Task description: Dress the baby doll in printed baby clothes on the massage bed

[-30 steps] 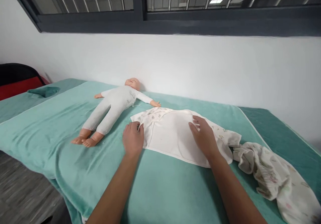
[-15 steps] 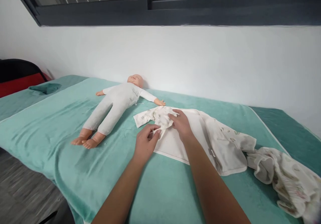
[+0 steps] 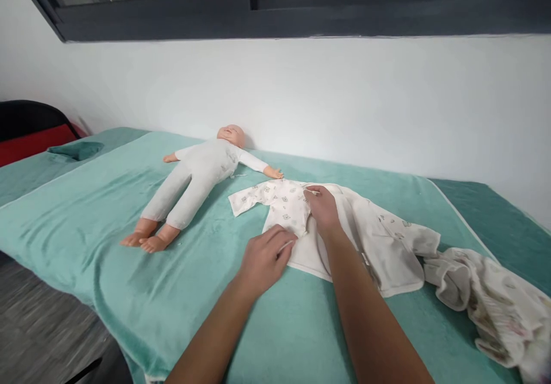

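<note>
A white baby top (image 3: pixel 286 206) with a small print lies on the green cover, one sleeve pointing left and its other side folded over to the right. My left hand (image 3: pixel 267 258) is closed at the lower corner of its printed front panel, with a thin pale strip of edge or tie showing at the fingers. Higher up, my right hand (image 3: pixel 322 207) pinches the same panel's edge near the neckline. A baby doll (image 3: pixel 206 166) in a white suit lies on its back to the left, one hand close to the top's shoulder.
Crumpled printed baby clothing (image 3: pixel 508 309) lies at the right, touching the top's right sleeve. The green cover (image 3: pixel 181 309) drapes over the front edge. Behind is a white wall (image 3: pixel 344 97) below a dark window frame (image 3: pixel 275 22). A red and black item (image 3: pixel 37 128) sits far left.
The bunched front panel of the top has been spread flat to the left. My left hand has moved down toward the hem, and my right hand slightly right.
</note>
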`<state>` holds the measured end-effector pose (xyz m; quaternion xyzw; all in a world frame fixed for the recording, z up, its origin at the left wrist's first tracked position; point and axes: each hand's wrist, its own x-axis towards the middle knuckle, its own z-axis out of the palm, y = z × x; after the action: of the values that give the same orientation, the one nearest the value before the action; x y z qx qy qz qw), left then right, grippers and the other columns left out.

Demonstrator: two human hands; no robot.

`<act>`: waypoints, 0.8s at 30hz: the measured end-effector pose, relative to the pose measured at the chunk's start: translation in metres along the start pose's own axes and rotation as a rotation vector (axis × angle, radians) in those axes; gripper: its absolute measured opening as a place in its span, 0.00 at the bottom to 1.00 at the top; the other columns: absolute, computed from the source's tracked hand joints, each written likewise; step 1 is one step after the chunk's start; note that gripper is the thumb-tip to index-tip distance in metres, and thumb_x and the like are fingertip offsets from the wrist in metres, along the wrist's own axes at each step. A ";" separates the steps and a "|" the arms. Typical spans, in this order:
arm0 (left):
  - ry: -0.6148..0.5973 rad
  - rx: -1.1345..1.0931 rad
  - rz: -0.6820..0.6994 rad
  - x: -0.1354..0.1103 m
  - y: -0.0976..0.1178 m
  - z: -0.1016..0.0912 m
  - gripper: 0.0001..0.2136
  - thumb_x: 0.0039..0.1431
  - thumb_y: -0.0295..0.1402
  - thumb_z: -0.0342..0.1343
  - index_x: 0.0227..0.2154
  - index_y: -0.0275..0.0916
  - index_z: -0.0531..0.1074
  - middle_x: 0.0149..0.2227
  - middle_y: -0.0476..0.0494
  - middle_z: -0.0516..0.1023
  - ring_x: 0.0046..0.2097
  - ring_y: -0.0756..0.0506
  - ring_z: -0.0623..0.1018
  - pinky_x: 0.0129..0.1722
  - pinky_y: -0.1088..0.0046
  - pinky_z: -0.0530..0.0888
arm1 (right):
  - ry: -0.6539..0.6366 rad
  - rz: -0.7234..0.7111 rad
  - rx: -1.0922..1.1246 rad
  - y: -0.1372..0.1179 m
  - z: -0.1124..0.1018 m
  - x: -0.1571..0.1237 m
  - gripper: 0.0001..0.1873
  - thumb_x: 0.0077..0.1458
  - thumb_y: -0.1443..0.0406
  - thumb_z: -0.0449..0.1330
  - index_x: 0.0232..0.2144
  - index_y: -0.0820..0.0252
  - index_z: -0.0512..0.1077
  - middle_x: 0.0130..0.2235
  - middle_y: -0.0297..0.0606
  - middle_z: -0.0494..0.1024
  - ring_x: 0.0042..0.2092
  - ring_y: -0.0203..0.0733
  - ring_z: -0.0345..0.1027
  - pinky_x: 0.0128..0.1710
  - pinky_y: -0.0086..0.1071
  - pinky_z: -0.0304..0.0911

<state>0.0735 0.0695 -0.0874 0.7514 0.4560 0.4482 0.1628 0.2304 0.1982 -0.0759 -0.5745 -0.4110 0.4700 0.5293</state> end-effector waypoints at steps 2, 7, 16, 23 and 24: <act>0.184 -0.090 -0.165 0.001 -0.004 -0.003 0.07 0.66 0.32 0.50 0.39 0.41 0.74 0.37 0.46 0.78 0.38 0.48 0.76 0.38 0.72 0.70 | -0.082 0.026 0.081 -0.005 0.002 -0.004 0.14 0.46 0.61 0.64 0.38 0.57 0.73 0.29 0.31 0.75 0.29 0.37 0.70 0.30 0.32 0.66; 0.565 -0.152 -0.575 -0.003 -0.023 -0.006 0.08 0.61 0.31 0.52 0.43 0.41 0.71 0.41 0.45 0.76 0.41 0.46 0.76 0.38 0.70 0.73 | -0.349 0.051 0.453 -0.014 0.009 -0.016 0.21 0.49 0.63 0.68 0.45 0.56 0.70 0.38 0.36 0.80 0.44 0.43 0.79 0.50 0.39 0.72; 0.411 0.432 -0.458 0.003 -0.068 -0.034 0.20 0.59 0.30 0.53 0.55 0.41 0.69 0.54 0.34 0.72 0.59 0.32 0.68 0.57 0.47 0.67 | -0.419 -0.231 -0.089 0.000 0.017 -0.022 0.24 0.56 0.58 0.62 0.54 0.55 0.71 0.61 0.42 0.73 0.62 0.48 0.66 0.63 0.45 0.60; 0.206 0.584 -0.352 0.033 -0.101 -0.055 0.20 0.60 0.23 0.48 0.48 0.45 0.79 0.58 0.36 0.73 0.61 0.29 0.67 0.56 0.45 0.68 | -0.578 -0.531 -0.663 0.009 0.025 -0.028 0.39 0.64 0.52 0.52 0.71 0.60 0.50 0.74 0.40 0.45 0.74 0.42 0.35 0.72 0.42 0.36; 0.251 0.571 -0.326 0.036 -0.106 -0.058 0.21 0.60 0.22 0.47 0.48 0.45 0.80 0.59 0.37 0.72 0.61 0.30 0.67 0.58 0.46 0.67 | -0.580 -0.552 -0.747 0.010 0.026 -0.028 0.40 0.65 0.51 0.50 0.72 0.61 0.48 0.74 0.40 0.42 0.75 0.42 0.32 0.72 0.43 0.34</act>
<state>-0.0245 0.1463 -0.1057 0.6229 0.6934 0.3598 -0.0417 0.1982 0.1762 -0.0824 -0.4411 -0.8146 0.2746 0.2579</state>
